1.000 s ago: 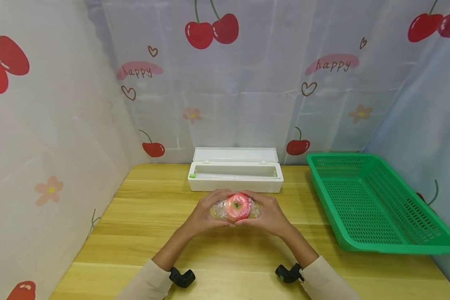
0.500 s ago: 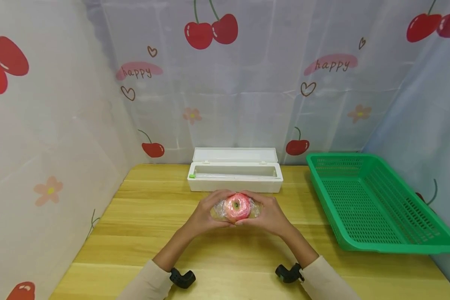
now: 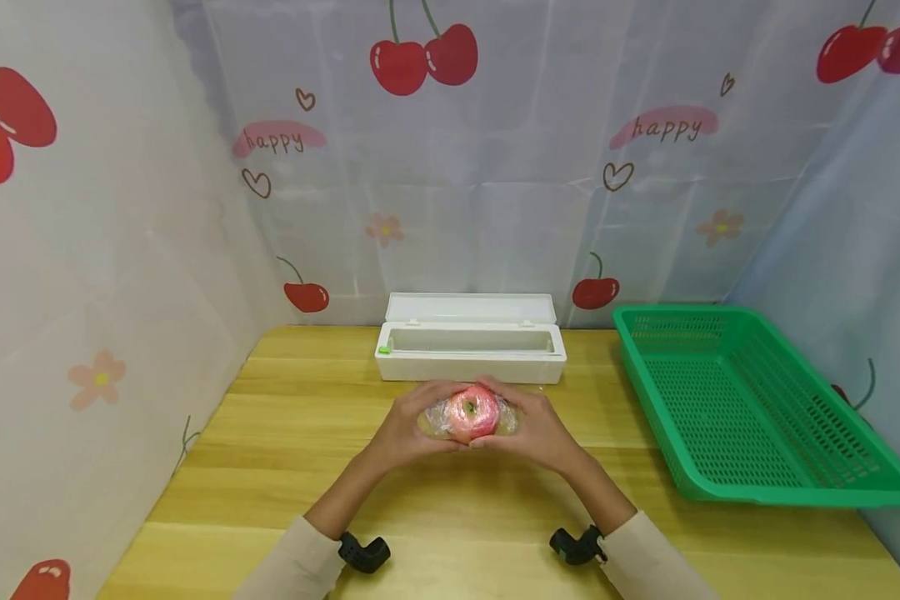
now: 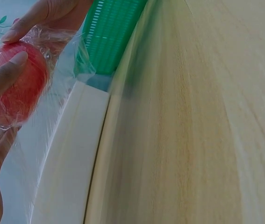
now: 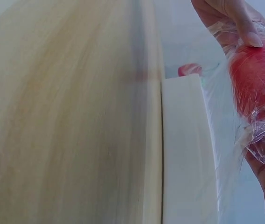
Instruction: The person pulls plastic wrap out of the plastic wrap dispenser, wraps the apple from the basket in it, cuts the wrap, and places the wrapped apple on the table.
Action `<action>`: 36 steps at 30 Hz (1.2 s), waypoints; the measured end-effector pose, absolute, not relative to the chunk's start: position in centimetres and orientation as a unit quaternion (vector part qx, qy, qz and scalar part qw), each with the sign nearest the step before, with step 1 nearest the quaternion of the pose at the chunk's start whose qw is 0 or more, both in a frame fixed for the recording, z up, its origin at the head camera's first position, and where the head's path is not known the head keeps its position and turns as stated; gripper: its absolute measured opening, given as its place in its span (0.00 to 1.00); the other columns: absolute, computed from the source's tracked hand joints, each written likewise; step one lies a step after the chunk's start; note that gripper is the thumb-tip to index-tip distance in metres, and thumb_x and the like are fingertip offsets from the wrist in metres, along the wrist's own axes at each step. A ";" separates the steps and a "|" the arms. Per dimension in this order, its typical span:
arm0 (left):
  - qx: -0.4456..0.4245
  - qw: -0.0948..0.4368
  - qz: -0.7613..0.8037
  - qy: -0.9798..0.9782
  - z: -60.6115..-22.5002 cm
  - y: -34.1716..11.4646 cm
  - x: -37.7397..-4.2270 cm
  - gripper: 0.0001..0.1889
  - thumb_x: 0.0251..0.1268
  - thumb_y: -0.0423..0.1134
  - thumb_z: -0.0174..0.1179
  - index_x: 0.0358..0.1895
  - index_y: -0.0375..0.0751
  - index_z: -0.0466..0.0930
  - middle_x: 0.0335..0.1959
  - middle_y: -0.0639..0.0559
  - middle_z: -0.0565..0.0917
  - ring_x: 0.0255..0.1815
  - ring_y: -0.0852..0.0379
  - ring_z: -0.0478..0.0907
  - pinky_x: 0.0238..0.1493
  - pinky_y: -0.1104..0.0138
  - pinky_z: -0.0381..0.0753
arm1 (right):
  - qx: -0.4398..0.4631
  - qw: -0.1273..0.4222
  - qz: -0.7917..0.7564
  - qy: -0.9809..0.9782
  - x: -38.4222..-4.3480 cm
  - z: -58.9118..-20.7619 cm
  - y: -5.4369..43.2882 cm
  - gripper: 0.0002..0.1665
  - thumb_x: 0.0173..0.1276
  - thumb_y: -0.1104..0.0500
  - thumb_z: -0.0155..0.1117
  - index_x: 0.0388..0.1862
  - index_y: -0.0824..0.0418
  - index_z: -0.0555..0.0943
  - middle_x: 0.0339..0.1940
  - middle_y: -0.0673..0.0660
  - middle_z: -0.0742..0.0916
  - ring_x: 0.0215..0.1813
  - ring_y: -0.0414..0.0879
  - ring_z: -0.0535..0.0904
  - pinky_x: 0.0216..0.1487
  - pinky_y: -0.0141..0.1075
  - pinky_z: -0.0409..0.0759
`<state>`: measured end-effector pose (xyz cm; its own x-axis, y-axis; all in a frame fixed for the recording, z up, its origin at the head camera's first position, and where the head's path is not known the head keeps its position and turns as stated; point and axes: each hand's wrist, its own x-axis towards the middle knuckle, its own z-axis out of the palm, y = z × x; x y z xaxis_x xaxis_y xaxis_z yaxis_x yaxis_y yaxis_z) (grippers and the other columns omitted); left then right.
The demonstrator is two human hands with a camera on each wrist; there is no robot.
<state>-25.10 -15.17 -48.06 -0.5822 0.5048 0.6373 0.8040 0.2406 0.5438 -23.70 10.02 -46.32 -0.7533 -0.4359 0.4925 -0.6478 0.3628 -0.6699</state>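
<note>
While curled — hands (image 3: pixel 402 427) (image 3: pixel 542 428) round apple (image 3: pixel 472 413)

Three sides are enclosed by pale hanging sheets: the back sheet (image 3: pixel 480 217) is tinted lavender-grey, the left sheet (image 3: pixel 142 250) is whiter, and the right sheet (image 3: pixel 847 250) is bluish. The back is printed with a pair of red cherries (image 3: pixel 452 55) high at the centre, single cherries (image 3: pixel 307 297) lower down, outlined hearts, peach flowers (image 3: pixel 720 227) and the word "happy" (image 3: pixel 281 139) on pink smears, seen twice. Creases are shown in the cloth. Below, a worktop (image 3: pixel 217 467) is finished in yellowish wood grain, its far edge set close to the back sheet. Soft light is reflected on its surface.
</note>
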 end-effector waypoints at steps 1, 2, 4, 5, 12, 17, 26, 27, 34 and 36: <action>-0.425 0.167 -0.446 -0.769 -48.1 -15.2 -25.2 0.44 0.43 0.41 0.84 0.69 0.48 0.75 0.64 0.51 0.80 0.64 0.51 0.76 0.63 0.57 0.80 | 0.332 0.118 0.457 -0.817 -23.7 -46.3 10.0 0.51 0.48 0.46 0.87 0.71 0.58 0.76 0.64 0.54 0.84 0.63 0.50 0.81 0.63 0.48 0.80; -0.425 0.165 -0.448 -0.769 -48.1 -15.2 -25.2 0.44 0.43 0.41 0.84 0.69 0.48 0.75 0.64 0.51 0.80 0.64 0.51 0.76 0.62 0.57 0.80 | 0.332 0.120 0.459 -0.815 -23.7 -46.3 10.0 0.51 0.48 0.46 0.86 0.71 0.58 0.76 0.63 0.54 0.84 0.63 0.50 0.81 0.62 0.47 0.80; -0.424 0.162 -0.452 -0.768 -48.1 -15.3 -25.3 0.44 0.43 0.42 0.84 0.69 0.47 0.75 0.63 0.51 0.80 0.63 0.51 0.77 0.61 0.57 0.81 | 0.333 0.124 0.463 -0.812 -23.7 -46.3 10.0 0.51 0.48 0.46 0.86 0.70 0.57 0.77 0.62 0.53 0.85 0.62 0.49 0.82 0.62 0.45 0.81; -0.422 0.159 -0.455 -0.768 -48.1 -15.3 -25.3 0.44 0.43 0.42 0.84 0.69 0.48 0.75 0.63 0.51 0.80 0.63 0.51 0.77 0.61 0.57 0.81 | 0.334 0.127 0.468 -0.808 -23.7 -46.2 9.9 0.50 0.48 0.47 0.87 0.70 0.56 0.77 0.62 0.52 0.85 0.62 0.49 0.82 0.62 0.44 0.81; -0.412 0.142 -0.469 -0.768 -48.0 -15.3 -25.1 0.43 0.44 0.42 0.84 0.69 0.47 0.75 0.63 0.50 0.81 0.63 0.50 0.78 0.59 0.58 0.82 | 0.364 0.151 0.484 -0.781 -23.9 -46.4 10.0 0.46 0.47 0.53 0.87 0.67 0.57 0.80 0.63 0.54 0.85 0.63 0.51 0.82 0.64 0.40 0.79; -0.410 0.133 -0.473 -0.768 -48.1 -15.3 -25.0 0.43 0.45 0.41 0.83 0.69 0.46 0.75 0.63 0.50 0.81 0.62 0.50 0.79 0.58 0.59 0.83 | 0.371 0.147 0.485 -0.778 -23.9 -46.4 10.0 0.42 0.47 0.52 0.86 0.64 0.56 0.83 0.61 0.52 0.86 0.63 0.50 0.82 0.65 0.40 0.78; -0.399 0.126 -0.479 -0.772 -48.1 -15.4 -25.1 0.42 0.44 0.41 0.84 0.68 0.45 0.76 0.61 0.49 0.83 0.60 0.51 0.81 0.56 0.59 0.84 | 0.371 0.146 0.486 -0.778 -24.0 -46.5 10.0 0.41 0.47 0.52 0.86 0.63 0.56 0.83 0.60 0.52 0.86 0.62 0.50 0.82 0.64 0.41 0.79; -0.395 0.123 -0.481 -0.773 -48.1 -15.4 -25.0 0.42 0.44 0.41 0.84 0.68 0.45 0.76 0.61 0.49 0.83 0.60 0.51 0.81 0.56 0.59 0.84 | 0.371 0.145 0.486 -0.778 -23.9 -46.5 10.0 0.41 0.47 0.52 0.86 0.63 0.57 0.83 0.60 0.53 0.86 0.62 0.50 0.82 0.64 0.41 0.79; -0.378 0.117 -0.495 -0.774 -47.8 -15.4 -24.9 0.41 0.45 0.41 0.83 0.68 0.45 0.77 0.60 0.49 0.84 0.58 0.51 0.82 0.55 0.60 0.85 | 0.367 0.146 0.490 -0.777 -23.9 -46.2 10.0 0.41 0.45 0.58 0.87 0.62 0.59 0.83 0.62 0.56 0.85 0.64 0.54 0.81 0.64 0.43 0.79; -0.376 0.114 -0.498 -0.773 -47.7 -15.3 -24.9 0.41 0.45 0.40 0.83 0.68 0.46 0.77 0.60 0.48 0.84 0.58 0.50 0.82 0.55 0.60 0.85 | 0.367 0.147 0.491 -0.776 -23.9 -46.2 9.9 0.41 0.44 0.61 0.88 0.60 0.62 0.84 0.61 0.59 0.85 0.65 0.56 0.80 0.65 0.43 0.78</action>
<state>-24.90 -15.34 -47.66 -0.6910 0.4681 0.5508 0.6953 0.2219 0.6837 -23.89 9.91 -46.17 -0.6872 -0.4257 0.5886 -0.7143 0.2485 -0.6543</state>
